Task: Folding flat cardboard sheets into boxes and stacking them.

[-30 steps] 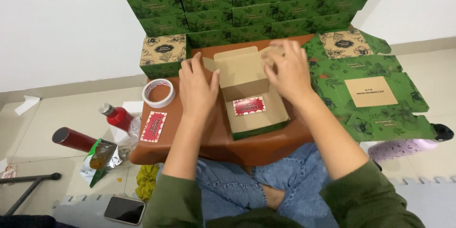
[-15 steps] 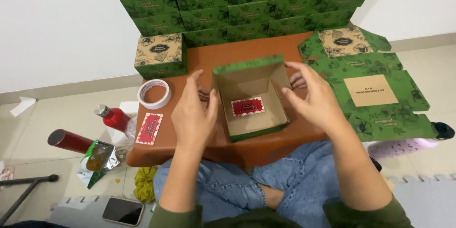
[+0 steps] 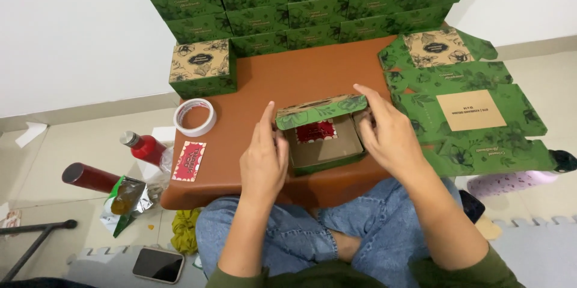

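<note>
A small green floral cardboard box (image 3: 327, 153) sits at the near edge of the low brown table (image 3: 288, 78). Its lid (image 3: 321, 111) is tipped forward, half way down over the opening. A red card (image 3: 315, 132) lies inside on the box floor. My left hand (image 3: 264, 159) presses flat against the box's left side, fingers pointing up. My right hand (image 3: 387, 135) holds the right side, with its fingertips on the lid's right end.
A closed green box with a tan top (image 3: 202, 67) stands at the table's back left, a tape roll (image 3: 195, 117) and a red card (image 3: 189, 160) near it. Green boxes (image 3: 300, 0) are stacked along the wall. Flat unfolded boxes (image 3: 475, 108) lie at right. Bottles (image 3: 141, 147) and a phone (image 3: 157, 264) lie on the floor.
The lid, upright before, has swung forward and down over the box. Both hands slid from the back flaps to the box's sides, and the box came nearer to me.
</note>
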